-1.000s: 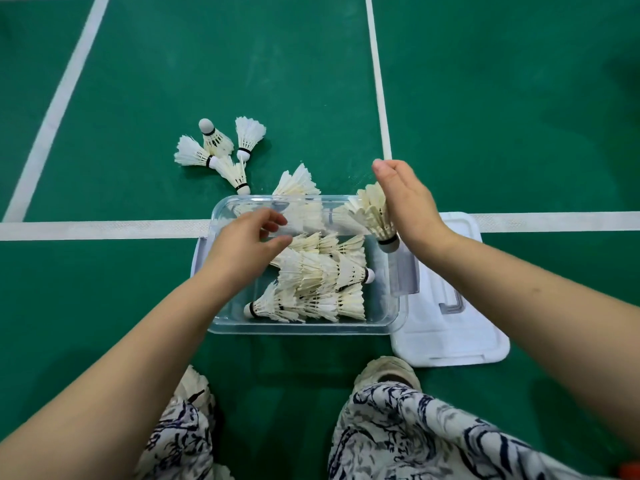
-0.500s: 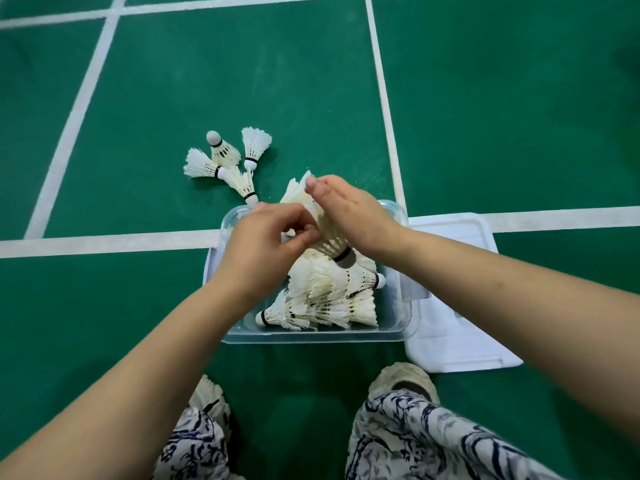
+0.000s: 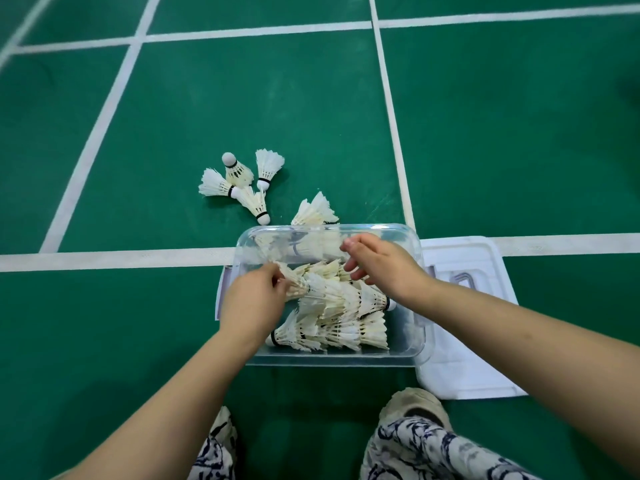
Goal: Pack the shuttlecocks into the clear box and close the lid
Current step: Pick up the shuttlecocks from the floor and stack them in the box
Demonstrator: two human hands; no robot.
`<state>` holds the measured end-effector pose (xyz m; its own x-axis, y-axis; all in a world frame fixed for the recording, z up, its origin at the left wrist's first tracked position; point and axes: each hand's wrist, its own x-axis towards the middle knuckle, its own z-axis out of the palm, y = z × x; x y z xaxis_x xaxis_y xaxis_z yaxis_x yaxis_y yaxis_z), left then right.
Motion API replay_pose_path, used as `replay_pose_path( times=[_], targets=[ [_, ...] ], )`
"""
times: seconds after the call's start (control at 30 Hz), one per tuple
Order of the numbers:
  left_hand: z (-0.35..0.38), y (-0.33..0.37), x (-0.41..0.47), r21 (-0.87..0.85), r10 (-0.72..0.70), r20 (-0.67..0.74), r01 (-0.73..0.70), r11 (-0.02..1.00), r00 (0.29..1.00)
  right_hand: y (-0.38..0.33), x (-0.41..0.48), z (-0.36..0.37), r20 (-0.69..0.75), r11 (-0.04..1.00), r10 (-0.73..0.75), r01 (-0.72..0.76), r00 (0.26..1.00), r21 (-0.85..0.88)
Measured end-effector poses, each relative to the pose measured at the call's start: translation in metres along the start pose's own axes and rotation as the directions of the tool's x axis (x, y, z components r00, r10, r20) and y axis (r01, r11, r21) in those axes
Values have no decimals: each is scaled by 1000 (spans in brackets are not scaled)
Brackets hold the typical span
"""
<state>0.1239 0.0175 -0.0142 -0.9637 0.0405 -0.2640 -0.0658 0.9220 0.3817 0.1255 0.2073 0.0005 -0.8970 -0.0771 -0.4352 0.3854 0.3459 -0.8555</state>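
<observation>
Shuttlecocks fill clear box beneath both hands.

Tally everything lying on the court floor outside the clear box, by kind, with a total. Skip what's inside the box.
Loose single shuttlecocks: 4
Nested shuttlecock stack behind the box: 1; how many it holds cannot be told
White lid: 1
Total: 6

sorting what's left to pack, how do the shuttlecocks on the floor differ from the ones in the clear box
The floor shuttlecocks lie loose, pointing different ways on the green court; the boxed shuttlecocks are nested into rows lying sideways inside the clear box. The left hand touches the boxed ones; nothing touches the floor ones. Both are white and feathered.
</observation>
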Motion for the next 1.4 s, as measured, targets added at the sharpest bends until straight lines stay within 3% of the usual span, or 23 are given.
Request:
replay_pose_path(
  times=[0.13, 0.27, 0.53, 0.7, 0.77, 0.9, 1.03, 1.2, 1.4],
  targets=[
    [2, -8, 6, -69, -93, 95, 100, 993, 991, 3, -2, 1, 12, 1000, 21, -21, 1000, -10],
    [11, -8, 10, 28, -108, 222, 105, 994, 969, 1, -3, 1, 20, 999, 29, -29, 999, -41],
    [3, -3, 21, 386, -25, 349, -120, 915, 937, 2, -13, -2, 26, 988, 31, -27, 999, -153],
    [-52, 33, 22, 475, 78, 317, -229, 850, 945, -18, -34, -8, -19, 967, -1, -4, 1000, -256],
    [-73, 53, 12, 463, 148, 313, -287, 838, 938, -31, -48, -18, 6, 909, -43, 41, 999, -415],
    [-105, 73, -22, 438, 232, 266, -332, 835, 935, -70, -82, -43, 82, 654, -30, 81, 996, -752],
    [-143, 78, -67, 471, 256, 193, -318, 822, 947, -123, -123, -55, 68, 562, -52, 85, 996, -823],
    [-199, 69, -128, 534, 267, 134, -296, 792, 954, -178, -180, -47, 90, 366, -128, 132, 988, -921],
    [-269, 59, -184, 636, 244, 69, -231, 736, 967, -211, -232, -21, 122, 272, -179, 169, 976, -947]
  ],
)
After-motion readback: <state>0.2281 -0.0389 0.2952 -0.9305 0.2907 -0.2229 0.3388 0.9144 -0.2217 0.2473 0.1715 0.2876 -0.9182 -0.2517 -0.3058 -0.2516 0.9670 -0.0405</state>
